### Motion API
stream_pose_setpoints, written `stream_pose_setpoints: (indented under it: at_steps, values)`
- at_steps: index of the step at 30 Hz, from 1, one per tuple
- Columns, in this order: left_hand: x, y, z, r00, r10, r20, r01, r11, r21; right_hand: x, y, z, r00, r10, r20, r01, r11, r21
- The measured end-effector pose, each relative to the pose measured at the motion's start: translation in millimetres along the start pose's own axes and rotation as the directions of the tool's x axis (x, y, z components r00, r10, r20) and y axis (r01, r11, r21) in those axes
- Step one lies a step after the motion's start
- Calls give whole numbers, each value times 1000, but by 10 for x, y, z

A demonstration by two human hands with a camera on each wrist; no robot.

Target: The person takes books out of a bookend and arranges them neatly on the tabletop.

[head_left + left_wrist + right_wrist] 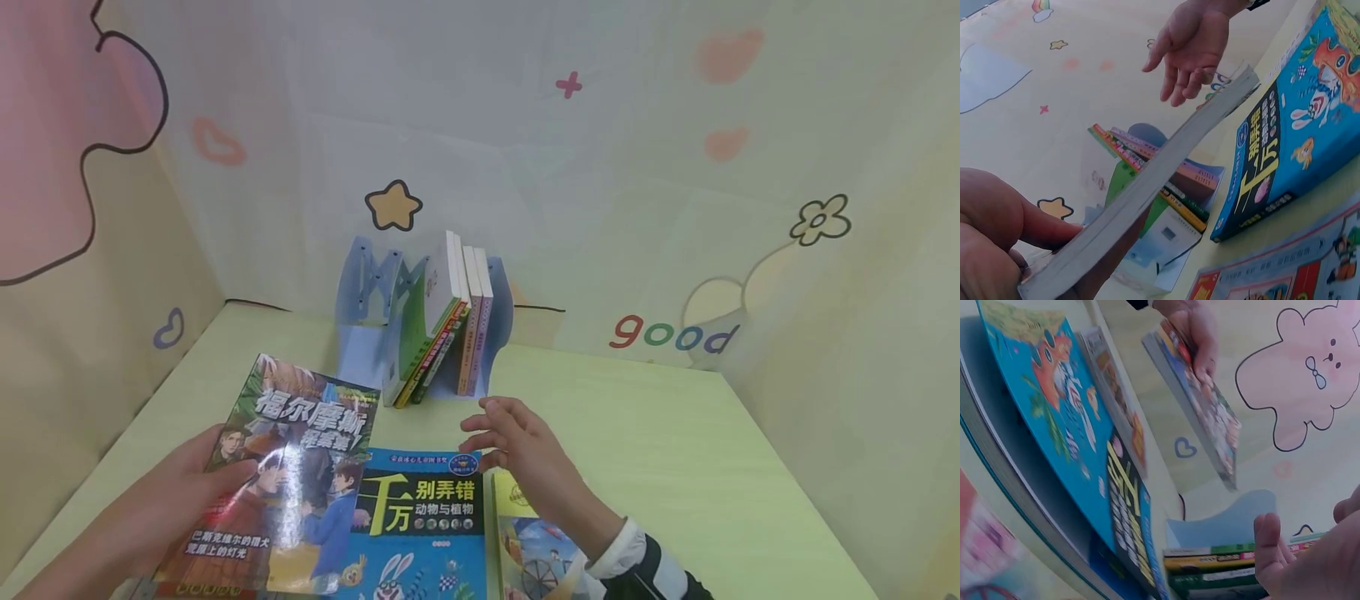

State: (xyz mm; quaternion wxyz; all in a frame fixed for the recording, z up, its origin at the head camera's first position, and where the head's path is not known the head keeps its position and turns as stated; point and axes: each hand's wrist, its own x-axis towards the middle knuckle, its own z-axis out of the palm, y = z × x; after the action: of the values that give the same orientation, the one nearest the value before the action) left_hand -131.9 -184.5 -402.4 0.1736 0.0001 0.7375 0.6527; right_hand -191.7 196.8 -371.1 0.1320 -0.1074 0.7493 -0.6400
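Observation:
My left hand (pixel 198 479) grips a paperback book (pixel 288 500) by its left edge, thumb across the illustrated cover. The book is raised over the table, and the left wrist view shows its pale page edges (pixel 1141 187). My right hand (pixel 528 454) holds nothing; its fingers are loosely bent above the table, near the top corner of a thick blue book (pixel 423 554). Beyond both hands stands a light blue book rack (pixel 360 354), with several books (pixel 438 333) leaning at its right side.
Right of the blue book lies a yellow-topped book (pixel 536 554), partly behind my right forearm. Another book (pixel 1272 269) lies to the left, mostly hidden under the raised one in the head view. A printed cloth wall (pixel 637 208) encloses the pale green table (pixel 645 467).

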Motion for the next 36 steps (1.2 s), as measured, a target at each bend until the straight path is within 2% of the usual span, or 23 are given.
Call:
stream_pose_setpoints:
  at_steps: [5, 7, 9, 11, 13, 15, 21, 26, 29, 33, 36]
  values:
    - [-39, -104, -128, 1000, -4, -20, 6, 995, 97, 90, -117, -133, 989, -79, -126, 69, 995, -75]
    - [-56, -137, -160, 999, -28, -28, 30, 995, 96, 144, -164, -181, 979, -105, -177, 87, 990, -107]
    - [-76, -173, -173, 996, -83, -28, 84, 996, 22, 215, -208, -230, 967, -131, -219, 102, 985, -141]
    - [-98, -206, -183, 994, -112, -14, 111, 992, -53, 305, -255, -284, 953, -158, -258, 115, 978, -174]
    - [-119, -235, -194, 993, -120, 20, 122, 986, -117, 402, -300, -345, 939, -183, -291, 126, 970, -206]
    - [-128, -249, -210, 992, -123, 41, 127, 984, -127, 499, -342, -415, 926, -208, -315, 136, 962, -235]
    - [-122, -274, -240, 985, -168, 45, 172, 979, -109, 717, -439, -585, 908, -261, -327, 150, 933, -327]
    - [-123, -315, -275, 983, -170, 70, 177, 978, -112, 875, -475, -655, 910, -273, -312, 150, 918, -366]
    - [-122, -336, -291, 982, -180, 61, 187, 973, -132, 973, -476, -667, 914, -262, -310, 143, 922, -359]
    - [-112, -378, -337, 981, -158, 114, 177, 966, -188, 1117, -462, -644, 917, -246, -313, 132, 929, -345]
    - [-88, -425, -367, 980, -142, 137, 166, 970, -180, 1235, -443, -618, 917, -243, -318, 125, 929, -349]
